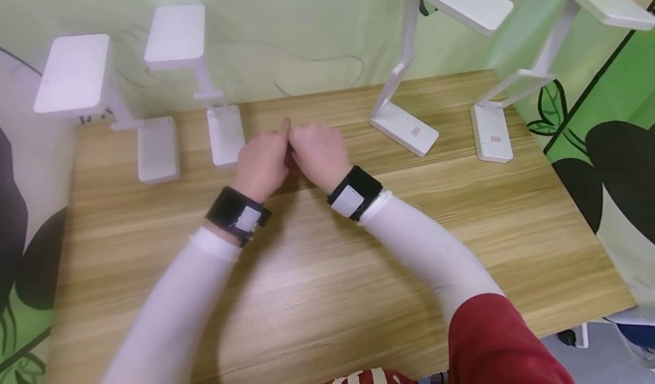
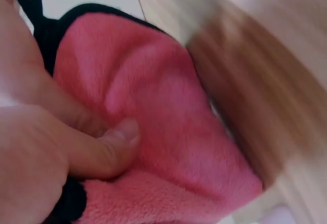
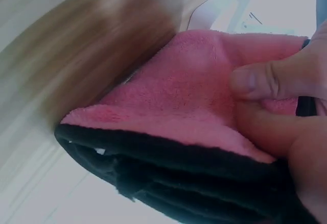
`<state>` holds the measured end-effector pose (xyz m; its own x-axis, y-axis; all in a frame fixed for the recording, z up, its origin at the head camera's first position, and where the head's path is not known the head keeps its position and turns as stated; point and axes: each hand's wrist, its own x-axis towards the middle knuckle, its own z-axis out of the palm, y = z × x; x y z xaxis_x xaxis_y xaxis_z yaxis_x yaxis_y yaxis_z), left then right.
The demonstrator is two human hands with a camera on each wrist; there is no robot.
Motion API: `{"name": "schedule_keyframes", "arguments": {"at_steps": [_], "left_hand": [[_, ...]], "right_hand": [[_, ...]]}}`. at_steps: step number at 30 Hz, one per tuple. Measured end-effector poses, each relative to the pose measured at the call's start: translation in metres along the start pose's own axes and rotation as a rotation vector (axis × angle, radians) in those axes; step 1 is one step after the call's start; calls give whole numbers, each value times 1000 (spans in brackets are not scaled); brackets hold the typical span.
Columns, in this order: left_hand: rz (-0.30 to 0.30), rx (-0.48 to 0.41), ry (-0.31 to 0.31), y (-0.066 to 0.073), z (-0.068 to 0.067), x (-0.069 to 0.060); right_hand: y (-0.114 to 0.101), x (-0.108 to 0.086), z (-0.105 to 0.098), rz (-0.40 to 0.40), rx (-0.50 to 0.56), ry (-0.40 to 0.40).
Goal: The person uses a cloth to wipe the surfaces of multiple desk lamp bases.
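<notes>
My left hand (image 1: 263,162) and right hand (image 1: 321,152) meet above the middle of the wooden table (image 1: 327,293), knuckles close together. Between them they hold a soft pink plush cloth piece with black edging (image 2: 153,91); the head view hides nearly all of it behind the hands. Seen from the left wrist, a thumb and finger pinch the pink fabric, and a thin black strap (image 2: 36,4) runs off at the upper left. From the right wrist, thumb and finger pinch it too, and the black edge (image 3: 168,147) shows several folded layers. Its exact kind cannot be told.
Several white folding desk lamps stand along the table's back: two at left, a nearer one (image 1: 158,151) and another (image 1: 225,136), and two at right, one (image 1: 404,128) beside the outermost (image 1: 492,133). A thin cable (image 1: 332,58) hangs against the pale green wall.
</notes>
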<state>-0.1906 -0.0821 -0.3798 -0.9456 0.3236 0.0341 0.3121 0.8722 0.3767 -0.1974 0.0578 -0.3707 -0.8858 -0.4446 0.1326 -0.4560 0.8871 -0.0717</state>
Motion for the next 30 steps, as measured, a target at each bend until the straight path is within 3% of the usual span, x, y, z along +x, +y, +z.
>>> {"name": "schedule_keyframes", "arguments": {"at_steps": [4,8,13,16,19,22,26,30], "left_hand": [[59,43,5,-2,-4,-1],[53,69,-2,-4,-12,-2],[-2,2,-5,-10,-20,-2],[-19,-28,4,-14,-22,-4],[-26,-36,9,-16,-23,-4],[-23,-37,10,-15,-24,-3],[-18,-36,6,-11,-25,-1],[-12,-41,8,-9,-26,-1]], "right_hand": [[13,-4,-5,-37,74,-53],[44,-13,-20,-45,192,-166],[123,-29,-37,20,306,-429],[174,-36,-38,134,332,-507],[215,-36,-36,297,350,-467],[245,-26,-27,401,413,-377],[265,-9,-9,422,490,-309],[264,4,3,460,570,-239]]}}
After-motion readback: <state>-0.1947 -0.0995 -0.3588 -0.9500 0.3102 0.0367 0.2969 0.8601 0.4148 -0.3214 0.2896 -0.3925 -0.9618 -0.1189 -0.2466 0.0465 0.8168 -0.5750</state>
